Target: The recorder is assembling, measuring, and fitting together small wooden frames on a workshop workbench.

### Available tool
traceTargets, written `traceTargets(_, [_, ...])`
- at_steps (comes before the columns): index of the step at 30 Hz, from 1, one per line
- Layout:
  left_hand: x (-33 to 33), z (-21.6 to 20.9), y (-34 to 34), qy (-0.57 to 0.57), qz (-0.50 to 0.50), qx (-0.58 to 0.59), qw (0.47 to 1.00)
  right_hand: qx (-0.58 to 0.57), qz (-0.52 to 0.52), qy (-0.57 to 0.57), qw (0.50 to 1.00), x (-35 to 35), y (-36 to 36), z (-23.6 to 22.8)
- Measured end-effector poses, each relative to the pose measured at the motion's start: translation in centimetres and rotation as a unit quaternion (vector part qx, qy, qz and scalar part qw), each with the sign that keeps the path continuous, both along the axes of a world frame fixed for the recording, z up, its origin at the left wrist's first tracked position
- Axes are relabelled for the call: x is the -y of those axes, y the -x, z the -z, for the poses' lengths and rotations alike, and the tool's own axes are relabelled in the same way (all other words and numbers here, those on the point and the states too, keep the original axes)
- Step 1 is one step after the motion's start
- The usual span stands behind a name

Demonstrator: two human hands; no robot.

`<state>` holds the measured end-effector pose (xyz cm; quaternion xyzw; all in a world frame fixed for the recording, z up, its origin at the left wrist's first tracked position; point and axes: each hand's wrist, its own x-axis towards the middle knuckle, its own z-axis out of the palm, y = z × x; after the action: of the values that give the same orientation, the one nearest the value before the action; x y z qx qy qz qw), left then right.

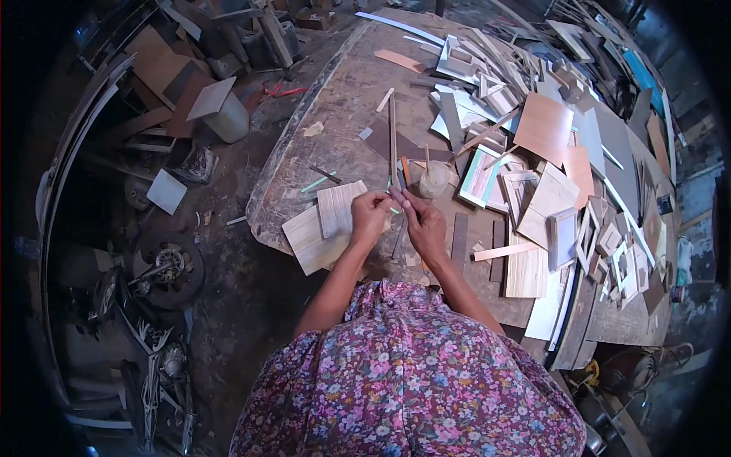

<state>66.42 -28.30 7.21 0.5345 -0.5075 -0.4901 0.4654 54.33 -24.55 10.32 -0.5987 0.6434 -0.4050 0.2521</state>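
My left hand and my right hand come close together above the near part of the worktable. A long, thin wooden strip stretches away from between them, and the fingers of my right hand are closed round its near end. My left hand is pinched beside it; what sits in those fingertips is too small to make out. Small pale green bits show between the hands. Left of my left hand, two light wooden boards overlap at the table edge. A round pale pot with an upright stick stands just beyond my right hand.
Wooden offcuts, frames and panels pile up on the right, including a tan panel. A pale strip lies right of my right hand. Off the table to the left are a wheel and a bucket with a board on top.
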Motion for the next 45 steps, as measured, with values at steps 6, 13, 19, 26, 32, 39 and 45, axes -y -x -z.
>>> traceTargets(6, [0.3,-0.9,0.2,0.002,0.013,-0.004,1.0,0.038,0.017,0.008,0.999,0.3,0.1,-0.7])
traceTargets(13, [0.0,-0.8,0.5,-0.048,-0.057,-0.102,0.992,0.001,0.009,0.067,0.998,-0.1,-0.2,1.0])
traceTargets(19, [1.3,-1.7,0.4,-0.089,-0.13,-0.375,0.913,0.084,-0.004,-0.045,0.995,0.0,-0.1,0.9])
traceTargets(26, [1.2,-1.2,0.8,-0.123,-0.189,-0.483,0.846,0.201,-0.008,-0.053,0.978,-0.2,-1.1,2.5])
traceTargets(32, [1.0,-1.2,0.0,-0.14,-0.241,-0.361,0.89,0.084,-0.001,-0.008,0.996,0.3,0.1,-0.3])
traceTargets(39, [-1.1,-3.7,0.5,0.24,0.019,0.198,0.95,0.046,-0.078,-0.089,0.992,2.0,3.0,-0.7])
traceTargets(45, [-1.3,-3.7,0.5,0.203,0.078,0.239,0.946,0.082,-0.085,-0.1,0.988,2.4,3.2,-2.0])
